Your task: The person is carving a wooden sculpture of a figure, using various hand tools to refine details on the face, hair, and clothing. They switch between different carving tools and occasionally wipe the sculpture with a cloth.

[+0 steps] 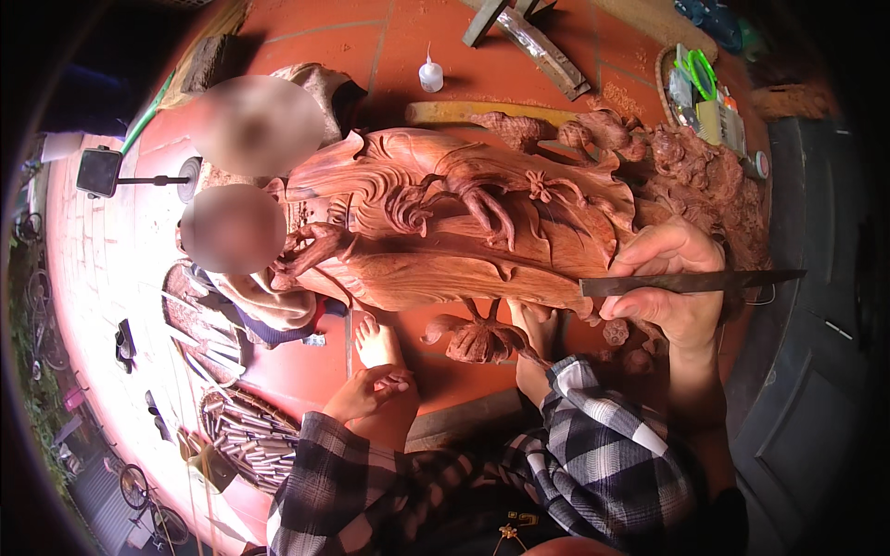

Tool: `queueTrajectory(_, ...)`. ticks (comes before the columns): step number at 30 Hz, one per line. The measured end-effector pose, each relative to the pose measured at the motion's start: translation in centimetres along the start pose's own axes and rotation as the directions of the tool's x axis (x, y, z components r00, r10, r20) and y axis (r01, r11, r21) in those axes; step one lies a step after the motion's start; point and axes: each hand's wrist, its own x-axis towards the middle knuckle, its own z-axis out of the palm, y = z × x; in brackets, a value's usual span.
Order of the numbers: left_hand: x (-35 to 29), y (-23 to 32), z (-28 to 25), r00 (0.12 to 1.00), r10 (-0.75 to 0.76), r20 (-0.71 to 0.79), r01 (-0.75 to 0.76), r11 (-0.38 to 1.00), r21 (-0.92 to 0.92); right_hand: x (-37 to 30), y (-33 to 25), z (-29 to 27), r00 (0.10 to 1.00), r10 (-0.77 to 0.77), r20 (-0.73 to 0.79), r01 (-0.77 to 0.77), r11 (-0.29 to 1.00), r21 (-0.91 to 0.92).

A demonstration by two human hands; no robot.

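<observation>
In my right hand point(669, 278) is a dark flat file point(746, 281), pinched between thumb and fingers. Its blunt end points left over the lower edge of a large reddish-brown wood carving point(547, 241); the tapered end reaches right past my wrist. Whether the file touches the wood I cannot tell. The carving lies lengthwise across the floor before me, with flowing robe folds, a carved hand and flowers. My left hand point(366, 394) rests by my left leg, away from the carving, its fingers curled in and no tool visible in them.
A basket of many chisels point(248, 440) stands lower left, beside a basket of pale strips point(199, 338). Two people with blurred heads are at the carving's left end. A small bottle point(431, 74) stands beyond it. Green-handled scissors point(702, 74) are in a container far right.
</observation>
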Motion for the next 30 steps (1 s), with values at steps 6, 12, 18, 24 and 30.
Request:
queueTrajectory(6,1.4,-1.8,0.3,0.999,0.047,-0.018,-0.046,0.996,0.071,0.6,0.1,0.5,0.997,0.069,-0.028,-0.063,0.984,0.167)
queueTrajectory(12,1.6,-2.4,0.1,1.000,-0.019,0.013,0.019,0.999,0.027,1.9,-0.8,1.3,0.996,-0.070,-0.047,0.049,0.935,-0.353)
queueTrajectory(18,1.7,-2.9,0.1,0.999,0.042,-0.021,-0.041,0.999,0.035,4.3,-1.4,3.5,0.976,-0.216,0.001,0.180,0.808,-0.561)
queueTrajectory(24,1.7,-2.4,0.1,1.000,-0.004,-0.016,0.003,0.996,-0.093,5.0,-1.2,5.5,0.952,-0.270,0.141,0.289,0.654,-0.699)
queueTrajectory(30,1.9,-2.8,0.1,1.000,0.014,-0.027,-0.017,0.993,-0.118,5.8,-1.0,6.9,0.862,-0.293,0.414,0.495,0.308,-0.812)
